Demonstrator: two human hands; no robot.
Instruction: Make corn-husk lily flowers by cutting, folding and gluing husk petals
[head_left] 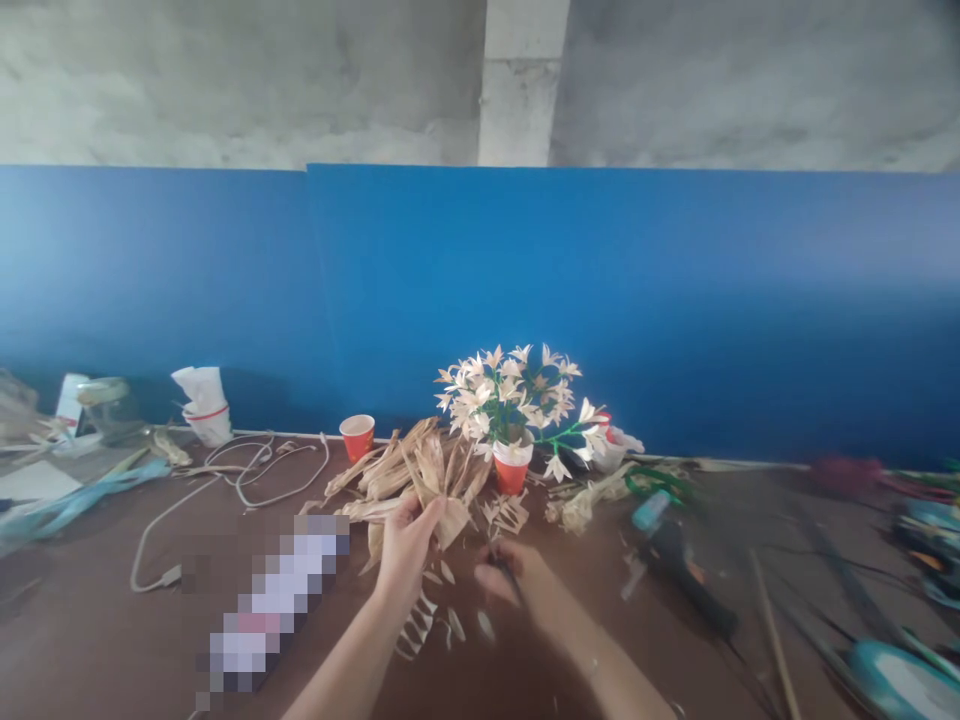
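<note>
My left hand [411, 535] is closed on a dried corn husk [450, 522], pinching its lower part between thumb and fingers. My right hand [517, 585], blurred by motion, grips dark scissors [504, 568] just right of and below that husk, apart from it. Below the hands, small petal-shaped husk pieces [457, 626] lie beside a husk scrap with cut-out holes [415, 628]. Behind my left hand spreads a pile of dried husks [397, 465]. A red paper cup [512, 474] holds white husk flowers [469, 400] on green stems.
Another red cup [358, 438] stands left of the pile. A white cable [240, 482] loops across the left side, near a pixelated oblong object [277, 605]. At right lie a dark glue gun [690, 580] and a teal roll [900, 680]. A blue partition [585, 260] bounds the table's back.
</note>
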